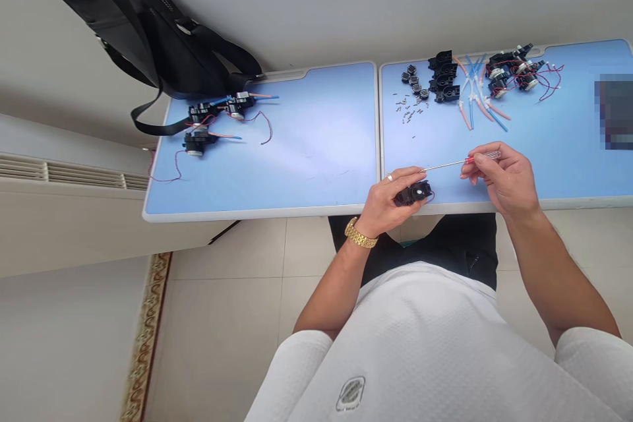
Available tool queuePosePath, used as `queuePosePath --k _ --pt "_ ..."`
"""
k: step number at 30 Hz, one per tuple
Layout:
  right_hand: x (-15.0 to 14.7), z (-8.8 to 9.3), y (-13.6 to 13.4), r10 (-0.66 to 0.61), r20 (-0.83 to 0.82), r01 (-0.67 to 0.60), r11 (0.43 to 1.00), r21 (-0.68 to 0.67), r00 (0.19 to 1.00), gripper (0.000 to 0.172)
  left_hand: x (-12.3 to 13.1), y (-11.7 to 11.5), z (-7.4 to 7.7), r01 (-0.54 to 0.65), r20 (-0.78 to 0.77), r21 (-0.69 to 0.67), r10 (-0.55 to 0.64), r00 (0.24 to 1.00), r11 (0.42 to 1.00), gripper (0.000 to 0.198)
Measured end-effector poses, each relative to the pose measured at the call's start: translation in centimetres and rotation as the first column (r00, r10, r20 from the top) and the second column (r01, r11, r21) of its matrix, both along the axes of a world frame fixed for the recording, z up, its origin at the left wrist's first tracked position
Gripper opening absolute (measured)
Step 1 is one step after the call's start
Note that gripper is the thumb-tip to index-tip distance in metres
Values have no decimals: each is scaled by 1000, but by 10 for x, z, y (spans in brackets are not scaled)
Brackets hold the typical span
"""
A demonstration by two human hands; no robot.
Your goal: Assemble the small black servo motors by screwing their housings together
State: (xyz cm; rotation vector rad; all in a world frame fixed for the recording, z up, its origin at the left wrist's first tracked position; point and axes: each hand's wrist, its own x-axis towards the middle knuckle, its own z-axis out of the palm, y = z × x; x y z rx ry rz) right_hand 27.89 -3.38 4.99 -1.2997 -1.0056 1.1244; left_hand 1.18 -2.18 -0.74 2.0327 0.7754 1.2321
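Observation:
My left hand (388,196) is closed around a small black motor unit (414,192) near the front edge of the table. A round dark part with a white centre faces up on it, and a thin red wire shows at its right side. In my right hand (512,178) is a screwdriver (469,160) with a clear and red handle. Its thin metal shaft points left, the tip reaching the fingertips of my left hand above the unit. Whether the tip touches a screw is too small to tell.
Loose screws (409,109), round black parts (415,82), black housings (445,79) and blue and orange tubes (477,95) lie at the back. Wired assemblies (514,72) sit at back right; others (198,142) lie left beside a black bag (163,33). A pixelated dark object (620,112) is far right.

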Motion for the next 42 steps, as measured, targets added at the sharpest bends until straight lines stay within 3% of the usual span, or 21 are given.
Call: queuePosePath --k 6,14,24,32,37,42 --pt "9 3 1 62 100 -64 998 26 993 19 0 -1 2 0 -25 -15 -1 1000 1000 44" --pt "16 11 4 134 166 -140 990 25 977 12 1 -2 8 8 -19 0 -8 1000 1000 38" --pt "13 2 3 82 130 -94 992 84 988 7 -2 -2 7 -28 -96 -49 23 995 998 38" --pt "6 22 -10 11 49 -20 981 191 999 17 3 -5 13 -170 -111 -157 154 982 973 29" --pt "2 41 -33 80 261 -143 962 234 962 4 4 -5 14 -217 -134 -245 189 973 945 30" --pt "-6 53 -43 99 454 -238 935 261 886 10 1 -4 12 -182 -130 -257 153 980 949 33"
